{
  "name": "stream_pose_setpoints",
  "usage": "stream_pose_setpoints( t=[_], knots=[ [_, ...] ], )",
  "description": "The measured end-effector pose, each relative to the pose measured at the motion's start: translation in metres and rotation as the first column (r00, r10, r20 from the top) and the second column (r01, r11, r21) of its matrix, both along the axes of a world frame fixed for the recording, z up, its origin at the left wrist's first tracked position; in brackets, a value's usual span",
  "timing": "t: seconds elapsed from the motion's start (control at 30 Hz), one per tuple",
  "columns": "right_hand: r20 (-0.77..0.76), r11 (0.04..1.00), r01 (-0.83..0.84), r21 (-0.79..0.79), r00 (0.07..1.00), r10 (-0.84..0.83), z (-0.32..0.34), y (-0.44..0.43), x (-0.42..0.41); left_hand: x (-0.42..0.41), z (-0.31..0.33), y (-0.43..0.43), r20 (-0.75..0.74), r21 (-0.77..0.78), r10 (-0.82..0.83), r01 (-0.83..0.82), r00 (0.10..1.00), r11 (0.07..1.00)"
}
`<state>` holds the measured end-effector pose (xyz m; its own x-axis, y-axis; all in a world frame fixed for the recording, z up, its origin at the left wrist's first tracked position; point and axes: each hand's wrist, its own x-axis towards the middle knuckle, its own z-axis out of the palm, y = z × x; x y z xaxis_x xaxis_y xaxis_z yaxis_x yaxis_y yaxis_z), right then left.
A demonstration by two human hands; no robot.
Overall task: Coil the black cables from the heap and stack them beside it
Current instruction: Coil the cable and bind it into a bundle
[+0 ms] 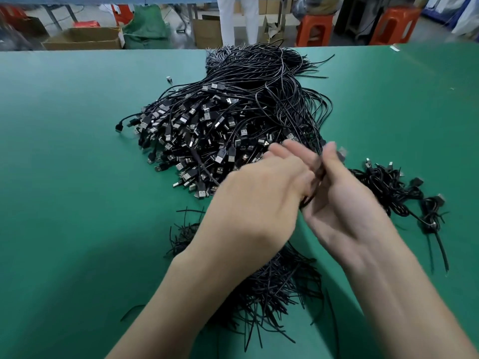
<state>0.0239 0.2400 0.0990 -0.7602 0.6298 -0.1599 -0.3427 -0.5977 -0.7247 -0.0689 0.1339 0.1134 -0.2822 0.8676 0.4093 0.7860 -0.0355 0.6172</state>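
Two bare hands at frame centre: left hand and right hand pressed together, both grasping one black cable between them. Big heap of black cables just above on the green table. Coiled bundles stacked at right, beside the heap.

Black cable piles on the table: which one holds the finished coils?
The small pile right of the right hand: wound, tied bundles. The big heap is loose cables; the near pile is short straight ties.
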Motion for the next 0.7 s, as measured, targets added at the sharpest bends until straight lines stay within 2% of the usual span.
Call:
stream_pose_setpoints(
  t=[0.07, 0.13, 0.2, 0.27, 0.37, 0.43, 0.47, 0.53, 0.63, 0.7],
  knots=[
    [-0.134, 0.995, 0.066, -0.077, 0.988, -0.076, 0.005, 0.007, 0.003, -0.002, -0.004, 0.002, 0.011, -0.118, -0.090, 0.090, 0.996, 0.989],
    [-0.271, 0.990, 0.085, -0.110, 0.956, -0.112, 0.012, 0.015, 0.011, -0.008, -0.009, 0.003, 0.107, -0.232, -0.119, 0.141, 0.987, 0.963],
    [-0.358, 0.999, -0.018, -0.047, 0.934, 0.000, 0.019, 0.020, 0.021, -0.016, -0.012, 0.003, 0.189, -0.293, -0.093, 0.146, 0.978, 0.945],
    [-0.349, 0.972, -0.212, 0.098, 0.908, 0.233, 0.022, 0.019, 0.029, -0.025, -0.012, 0.002, 0.259, -0.309, -0.088, 0.169, 0.962, 0.936],
    [-0.100, 0.840, -0.425, 0.336, 0.871, 0.481, 0.020, 0.016, 0.033, -0.039, -0.007, -0.003, 0.288, -0.324, -0.072, 0.168, 0.955, 0.931],
    [0.168, 0.706, -0.518, 0.482, 0.846, 0.506, 0.018, 0.012, 0.033, -0.047, -0.004, -0.008, 0.247, -0.290, -0.031, 0.104, 0.969, 0.951],
    [0.293, 0.646, -0.557, 0.522, 0.829, 0.477, 0.017, 0.009, 0.032, -0.049, -0.002, -0.010, 0.226, -0.263, -0.012, 0.073, 0.974, 0.962],
    [0.462, 0.597, -0.578, 0.556, 0.812, 0.356, 0.014, 0.004, 0.027, -0.045, 0.001, -0.011, 0.192, -0.225, 0.037, 0.007, 0.981, 0.974],
    [0.536, 0.630, -0.480, 0.611, 0.836, 0.117, 0.006, -0.003, 0.015, -0.033, 0.004, -0.006, 0.106, -0.184, 0.167, -0.145, 0.980, 0.972],
    [0.539, 0.659, -0.418, 0.625, 0.842, 0.024, 0.002, -0.005, 0.009, -0.027, 0.004, -0.003, 0.029, -0.159, 0.242, -0.235, 0.970, 0.959]
  ],
)
